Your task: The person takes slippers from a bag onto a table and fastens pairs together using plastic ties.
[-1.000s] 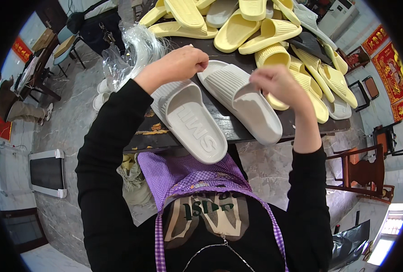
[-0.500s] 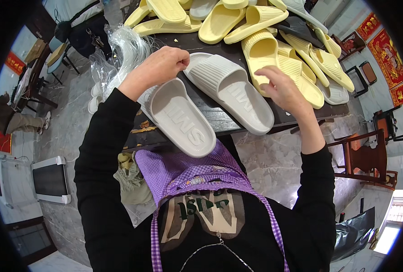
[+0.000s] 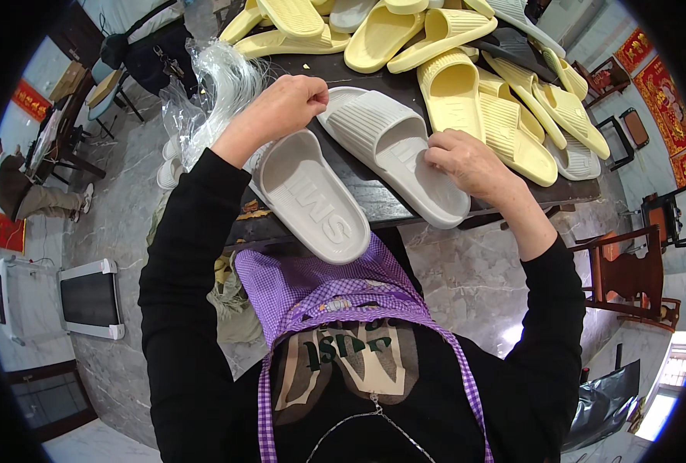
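Two light grey slide slippers lie side by side at the near edge of the dark table (image 3: 370, 202). The left slipper (image 3: 320, 202) juts out past that edge, and its front lies partly under my left wrist. My left hand (image 3: 287, 104) is closed in a pinch beside the toe of the right slipper (image 3: 380, 125); whatever its fingertips grip is hidden or too thin to see. Over the inner sole of that same slipper, close to its outer rim, hovers my right hand (image 3: 466, 160), its fingers pressed together. What it pinches, if anything, I cannot make out.
Yellow slippers (image 3: 452, 89) are heaped along the table's far and right side, with a few grey and dark ones. A bundle of clear plastic strands (image 3: 227, 92) lies left of my left hand. A wooden chair (image 3: 628, 266) stands at the right. Another person's legs (image 3: 50, 201) show far left.
My right hand has moved left and down from above the yellow slippers to the right grey slipper, and its fingers have come together. My left hand keeps its pinch near the toe.
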The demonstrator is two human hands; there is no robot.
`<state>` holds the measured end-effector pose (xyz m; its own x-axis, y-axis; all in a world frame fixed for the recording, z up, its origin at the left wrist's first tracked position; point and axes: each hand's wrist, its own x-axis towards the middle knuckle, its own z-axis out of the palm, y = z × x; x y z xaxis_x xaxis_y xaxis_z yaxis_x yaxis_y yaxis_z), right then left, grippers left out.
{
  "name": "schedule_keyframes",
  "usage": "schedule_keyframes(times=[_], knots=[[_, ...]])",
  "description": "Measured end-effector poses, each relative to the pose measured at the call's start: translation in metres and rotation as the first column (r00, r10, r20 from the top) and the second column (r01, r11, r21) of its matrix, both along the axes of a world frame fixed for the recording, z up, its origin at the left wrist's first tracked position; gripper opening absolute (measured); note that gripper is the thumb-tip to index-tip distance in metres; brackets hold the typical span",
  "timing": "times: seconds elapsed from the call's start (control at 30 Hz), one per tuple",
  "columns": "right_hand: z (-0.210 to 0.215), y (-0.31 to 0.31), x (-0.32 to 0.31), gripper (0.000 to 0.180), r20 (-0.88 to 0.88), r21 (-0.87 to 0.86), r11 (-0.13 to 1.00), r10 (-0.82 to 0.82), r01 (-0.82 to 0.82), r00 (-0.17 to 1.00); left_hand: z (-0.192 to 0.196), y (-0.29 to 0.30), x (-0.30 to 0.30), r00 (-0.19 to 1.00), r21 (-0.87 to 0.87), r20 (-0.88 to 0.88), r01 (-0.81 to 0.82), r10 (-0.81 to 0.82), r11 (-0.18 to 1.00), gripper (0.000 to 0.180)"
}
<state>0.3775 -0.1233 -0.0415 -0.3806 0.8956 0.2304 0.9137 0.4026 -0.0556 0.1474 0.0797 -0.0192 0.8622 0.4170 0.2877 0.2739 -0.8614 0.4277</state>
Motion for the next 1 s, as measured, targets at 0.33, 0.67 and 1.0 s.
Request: schedule_keyframes(times=[0.33,0.67,1.0], knots=[[0.018,0.075,-0.074,0.005,-0.429,0.353,0.929,0.265,-0.109,0.863,-0.004,0.007,0.003,0.987,-0.199,0.056,-0.134,0.148,0.971,0.016],[0.009,0.119,-0.087,0.012,-0.750,-0.162,0.986,-0.142,0.029,0.647,-0.011,-0.037,-0.014,0.762,-0.297,0.550,-0.206,0.343,0.933,0.015],[0.016,0.116,-0.080,0.012,-0.867,-0.310,0.950,-0.299,0.038,0.398,-0.027,-0.091,0.004,0.721,-0.852,0.405,0.074,0.562,0.519,0.020]])
